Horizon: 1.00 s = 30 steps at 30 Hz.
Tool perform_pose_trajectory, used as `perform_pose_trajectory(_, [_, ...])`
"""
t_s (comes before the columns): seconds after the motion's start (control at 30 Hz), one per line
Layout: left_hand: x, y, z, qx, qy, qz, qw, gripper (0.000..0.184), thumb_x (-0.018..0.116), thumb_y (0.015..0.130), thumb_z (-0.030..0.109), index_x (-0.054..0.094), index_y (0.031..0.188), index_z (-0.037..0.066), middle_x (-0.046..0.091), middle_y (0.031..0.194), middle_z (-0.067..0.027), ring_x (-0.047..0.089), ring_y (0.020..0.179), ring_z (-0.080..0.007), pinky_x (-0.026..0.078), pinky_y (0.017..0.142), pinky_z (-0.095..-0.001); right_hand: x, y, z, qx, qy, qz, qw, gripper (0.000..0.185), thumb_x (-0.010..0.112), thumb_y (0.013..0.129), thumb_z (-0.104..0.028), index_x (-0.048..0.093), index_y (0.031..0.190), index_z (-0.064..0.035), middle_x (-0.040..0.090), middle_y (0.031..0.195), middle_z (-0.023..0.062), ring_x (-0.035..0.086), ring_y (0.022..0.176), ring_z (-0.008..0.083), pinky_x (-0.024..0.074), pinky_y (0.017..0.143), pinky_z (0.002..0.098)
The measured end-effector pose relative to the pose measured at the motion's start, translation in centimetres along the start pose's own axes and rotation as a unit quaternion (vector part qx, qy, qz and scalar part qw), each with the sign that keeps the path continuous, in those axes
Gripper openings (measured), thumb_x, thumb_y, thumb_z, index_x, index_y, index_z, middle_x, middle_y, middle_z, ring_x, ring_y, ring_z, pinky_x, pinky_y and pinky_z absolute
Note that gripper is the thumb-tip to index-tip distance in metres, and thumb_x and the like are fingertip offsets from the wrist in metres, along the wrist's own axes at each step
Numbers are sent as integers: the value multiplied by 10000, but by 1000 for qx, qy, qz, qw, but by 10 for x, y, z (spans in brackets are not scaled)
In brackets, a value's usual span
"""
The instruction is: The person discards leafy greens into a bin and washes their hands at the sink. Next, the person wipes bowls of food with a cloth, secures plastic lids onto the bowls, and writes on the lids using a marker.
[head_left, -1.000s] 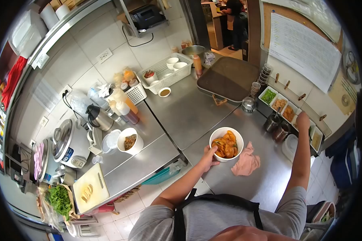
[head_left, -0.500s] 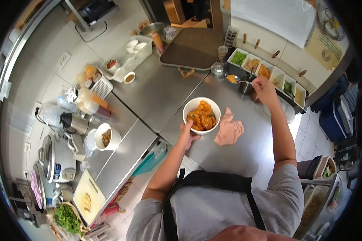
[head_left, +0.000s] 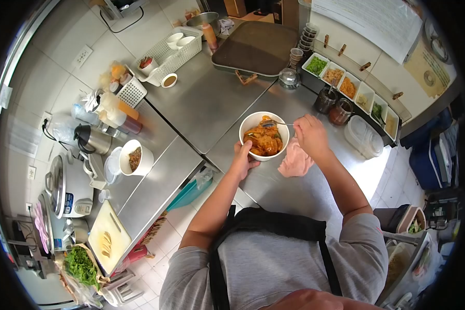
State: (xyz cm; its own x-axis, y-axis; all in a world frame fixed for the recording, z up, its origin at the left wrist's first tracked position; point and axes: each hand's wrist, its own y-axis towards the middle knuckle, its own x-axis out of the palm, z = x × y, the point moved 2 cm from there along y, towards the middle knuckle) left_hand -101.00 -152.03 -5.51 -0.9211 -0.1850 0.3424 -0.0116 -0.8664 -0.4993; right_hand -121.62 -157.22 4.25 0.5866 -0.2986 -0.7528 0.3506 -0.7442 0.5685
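A white bowl (head_left: 246, 120) filled with orange-sauced food (head_left: 264, 141) is held over the steel counter. My left hand (head_left: 244, 159) grips it at the lower left, thumb near the rim. A metal spoon (head_left: 276, 123) reaches into the bowl from the right, its tip against the food. My right hand (head_left: 310, 133) is closed around the spoon's handle. Just below that hand a crumpled pink cloth (head_left: 295, 161) lies on the counter, partly hidden by the wrist.
Garnish trays (head_left: 347, 88) line the back right, with dark jars (head_left: 326, 99) and a clear plastic container (head_left: 364, 137) in front. A brown tray (head_left: 258, 47) lies at the back. To the left are a second white bowl (head_left: 138, 158), a kettle (head_left: 92, 139) and a cutting board (head_left: 110, 236).
My right hand has brought the spoon from beside the garnish trays leftward into the bowl. The orange topping that was on the spoon is now over the bowl's food. The left hand keeps its grip.
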Motion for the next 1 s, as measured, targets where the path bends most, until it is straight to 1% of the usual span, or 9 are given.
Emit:
perform_pose_trajectory(0.13, [0,0,0,-1,-2,-3,1000,585,486,775,426,192,1189,135,399,1111,-96,476,922,-222,431,719,-388,5,2,12,-4,-3,31,1000,74,566,716,-127,549,766,-76,545,752,82,528,704,263,414,606,364])
perform_pose_trajectory(0.23, [-2,-1,-2,0,-23,-3,1000,589,505,766,409,199,1189,134,394,1128,-103,471,949,-231,431,718,-403,-8,17,51,156,152,65,974,96,548,744,-148,549,789,-64,561,743,107,543,668,281,432,606,377])
perform_pose_trajectory(0.37, [-12,-7,0,8,-68,-16,998,528,491,760,372,285,1174,117,410,1177,-119,493,986,-263,449,720,-425,-66,39,141,257,-99,146,950,133,483,771,-148,557,856,-77,582,829,153,568,752,314,444,644,399])
perform_pose_trajectory(0.47, [-39,-19,13,41,-88,11,995,510,501,742,347,354,1171,113,479,1124,-111,524,956,-255,466,697,-410,-91,36,194,387,-242,86,886,179,433,774,-133,550,895,-73,575,868,173,555,810,339,442,675,415])
perform_pose_trajectory(0.53, [-71,-16,16,63,-104,46,991,496,485,742,364,385,1156,110,523,1070,-97,551,912,-248,484,660,-380,-91,29,215,383,-239,48,891,197,418,766,-124,543,903,-56,570,880,183,549,812,353,438,691,427])
perform_pose_trajectory(0.57, [-94,-8,16,79,-124,29,989,509,495,747,312,236,1150,138,438,1128,-131,524,939,-287,428,718,-486,-86,27,228,374,-233,24,897,207,410,763,-119,539,907,-48,567,885,189,545,814,360,435,699,434])
perform_pose_trajectory(0.7, [-134,-23,53,133,-139,136,972,620,549,731,346,182,1176,118,321,1210,-179,436,1031,-360,342,836,-533,-33,14,322,201,-234,-93,947,210,456,760,-163,559,867,-14,556,867,231,530,842,363,417,732,440])
perform_pose_trajectory(0.8, [-171,-19,64,130,-181,180,958,694,572,711,344,137,1202,117,255,1241,-194,379,1069,-386,303,865,-556,-49,22,267,317,-243,-56,915,366,543,734,-278,535,1023,-54,529,979,215,492,931,370,402,796,429])
perform_pose_trajectory(1.0, [-227,-21,78,125,-164,262,943,689,536,729,363,126,1210,89,230,1261,-188,328,1111,-397,275,885,-570,-62,36,212,184,-132,-28,974,370,539,772,-187,472,1105,-41,465,1070,190,453,994,326,365,847,390])
